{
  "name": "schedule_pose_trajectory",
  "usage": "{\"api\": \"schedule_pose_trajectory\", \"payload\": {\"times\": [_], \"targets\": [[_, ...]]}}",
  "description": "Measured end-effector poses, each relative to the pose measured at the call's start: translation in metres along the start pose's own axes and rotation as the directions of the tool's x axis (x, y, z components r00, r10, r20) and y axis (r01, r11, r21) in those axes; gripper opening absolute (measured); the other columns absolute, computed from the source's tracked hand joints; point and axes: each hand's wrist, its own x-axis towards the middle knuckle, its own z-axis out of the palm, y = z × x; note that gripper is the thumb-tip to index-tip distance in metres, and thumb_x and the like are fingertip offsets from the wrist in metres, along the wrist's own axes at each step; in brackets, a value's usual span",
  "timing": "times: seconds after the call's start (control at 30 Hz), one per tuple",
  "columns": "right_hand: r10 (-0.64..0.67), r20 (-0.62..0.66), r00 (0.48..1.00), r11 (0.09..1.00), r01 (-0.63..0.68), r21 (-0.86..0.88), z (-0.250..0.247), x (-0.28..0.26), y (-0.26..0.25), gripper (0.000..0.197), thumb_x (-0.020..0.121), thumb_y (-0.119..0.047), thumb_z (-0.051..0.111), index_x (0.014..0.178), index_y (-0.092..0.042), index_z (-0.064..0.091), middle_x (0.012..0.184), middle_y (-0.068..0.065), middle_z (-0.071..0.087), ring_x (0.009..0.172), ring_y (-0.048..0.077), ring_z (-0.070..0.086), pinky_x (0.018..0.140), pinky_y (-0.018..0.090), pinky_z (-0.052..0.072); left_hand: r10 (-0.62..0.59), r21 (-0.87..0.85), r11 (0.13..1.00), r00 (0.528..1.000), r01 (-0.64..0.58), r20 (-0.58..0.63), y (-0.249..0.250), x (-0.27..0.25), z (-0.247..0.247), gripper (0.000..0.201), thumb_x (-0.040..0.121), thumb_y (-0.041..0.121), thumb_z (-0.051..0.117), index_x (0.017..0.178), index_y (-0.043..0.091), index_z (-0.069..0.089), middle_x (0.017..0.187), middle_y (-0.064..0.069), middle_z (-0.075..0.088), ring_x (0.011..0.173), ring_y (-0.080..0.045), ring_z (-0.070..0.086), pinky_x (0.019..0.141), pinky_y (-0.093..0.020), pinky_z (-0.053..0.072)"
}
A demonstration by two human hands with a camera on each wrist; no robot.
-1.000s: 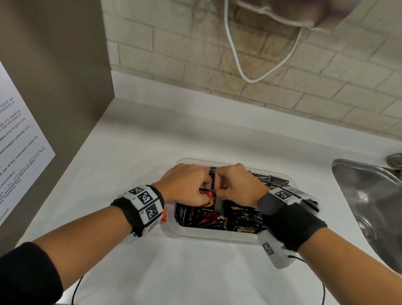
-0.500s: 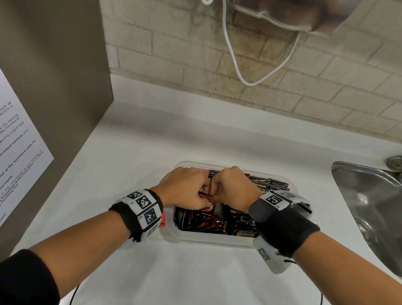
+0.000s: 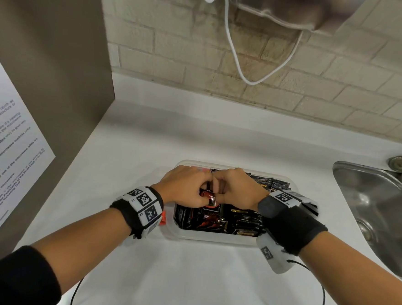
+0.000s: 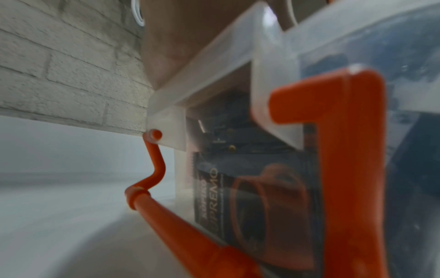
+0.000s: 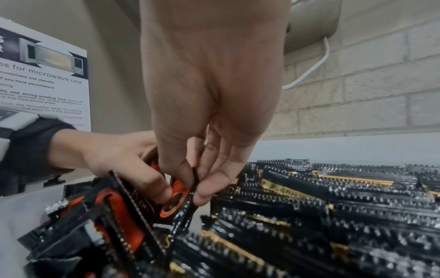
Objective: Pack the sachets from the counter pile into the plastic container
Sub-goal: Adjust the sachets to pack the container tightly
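Both hands sit knuckle to knuckle over the plastic container (image 3: 213, 237), which stands on the white counter (image 3: 128, 161) nearer its front edge, well left of the steel sink (image 3: 376, 212). From the head view you mostly get the backs of the hands: the left hand (image 3: 184, 189) and right hand (image 3: 236, 190) are curled together around a black-and-orange sachet (image 3: 208, 197) above the container's left half — but how the fingers sit is hidden.

The right wrist view fills that in. The right hand's thumb and fingertips (image 5: 209, 190) pinch the thin top edge of a dark sachet standing on end, while the left hand (image 5: 123, 161) grips the orange-printed one right next to it. It also shows the packed sachets (image 5: 333, 206) filling the container's right side in rows, crimped edges up.

The left wrist view is pressed low against the container's left end wall — you see the orange clip handle (image 4: 352, 150) hanging down and a sachet label through the clear plastic, no fingers at all.
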Motion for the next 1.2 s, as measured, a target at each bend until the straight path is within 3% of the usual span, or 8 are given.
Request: {"api": "schedule_pose_trajectory", "payload": {"times": [0.1,0.3,0.43,0.63,0.8,0.9,1.03,1.2], "targets": [[0.006,0.015,1.0,1.0,-0.006,-0.004,-0.001,-0.002,0.002,0.018,0.082,-0.008,0.077,0.099,-0.01,0.07,0.081,0.0,0.066,0.068,0.009,0.057,0.069,0.023,0.048,0.001,-0.044,0.999,1.0,-0.001,0.002,-0.002,0.003,0.001,0.027,0.067,0.046,0.059,0.087,0.04,0.042,0.078,0.013,0.058,0.073,-0.01,0.055,0.059,-0.027,0.042],[0.012,0.021,1.0,0.999,-0.013,0.042,0.002,-0.002,0.0,0.015,0.081,-0.001,0.074,0.096,-0.006,0.075,0.088,0.004,0.073,0.075,0.008,0.063,0.071,0.013,0.05,0.031,-0.081,0.996,0.999,-0.034,-0.045,-0.003,0.0,0.003,0.031,0.064,0.046,0.056,0.091,0.047,0.041,0.072,0.019,0.053,0.068,0.004,0.049,0.054,-0.023,0.03],[0.014,0.039,0.999,0.999,-0.016,0.045,0.001,0.0,0.001,0.014,0.084,-0.002,0.071,0.097,-0.007,0.076,0.098,0.008,0.075,0.088,0.018,0.068,0.085,0.027,0.055,0.031,-0.08,0.996,0.999,-0.034,-0.045,-0.004,0.001,0.002,0.027,0.066,0.045,0.059,0.091,0.038,0.052,0.074,0.019,0.055,0.071,-0.002,0.052,0.057,-0.024,0.032],[0.037,0.015,0.999,0.994,-0.038,0.105,0.0,-0.002,0.01,0.014,0.089,0.001,0.064,0.087,-0.013,0.064,0.094,0.009,0.072,0.067,0.009,0.063,0.078,0.032,0.057,0.037,-0.07,0.997,0.997,-0.041,-0.063,0.001,-0.003,-0.002,0.043,0.059,0.064,0.046,0.081,0.031,0.064,0.071,0.044,0.049,0.055,-0.001,0.043,0.052,-0.022,0.026],[0.053,0.004,0.999,0.972,-0.053,0.228,0.001,-0.006,0.014,0.021,0.094,0.002,0.057,0.084,-0.016,0.059,0.092,0.009,0.069,0.081,0.034,0.072,0.078,0.045,0.061,0.004,-0.048,0.999,1.0,-0.004,0.006,0.0,-0.002,-0.004,0.023,0.064,0.047,0.057,0.082,0.034,0.064,0.054,0.014,0.05,0.054,-0.004,0.044,0.054,-0.024,0.033],[0.057,-0.024,0.998,0.964,-0.049,0.26,-0.001,-0.008,0.012,0.023,0.09,0.003,0.06,0.081,-0.018,0.059,0.084,0.001,0.066,0.08,0.038,0.07,0.076,0.048,0.06,-0.004,-0.031,1.0,0.999,0.005,0.05,0.001,-0.003,-0.005,0.016,0.068,0.041,0.059,0.082,0.033,0.061,0.058,0.011,0.046,0.059,-0.004,0.045,0.057,-0.026,0.037],[0.062,-0.076,0.995,0.942,-0.033,0.334,-0.005,-0.01,0.009,0.022,0.086,0.004,0.063,0.082,-0.016,0.056,0.084,0.005,0.063,0.072,0.028,0.06,0.072,0.049,0.055,-0.032,-0.021,0.999,0.998,0.033,0.047,0.0,-0.002,-0.004,0.021,0.075,0.035,0.063,0.06,0.038,0.047,0.056,0.012,0.045,0.057,-0.004,0.042,0.055,-0.026,0.033],[0.07,-0.147,0.987,0.903,0.0,0.429,-0.018,-0.01,0.009,0.022,0.084,0.007,0.068,0.097,-0.009,0.06,0.09,0.014,0.066,0.077,0.019,0.06,0.075,0.035,0.051,-0.039,0.029,0.999,0.999,0.038,0.027,0.002,-0.001,-0.002,0.02,0.076,0.039,0.066,0.065,0.027,0.055,0.058,0.011,0.05,0.056,-0.007,0.049,0.053,-0.025,0.038]]}}
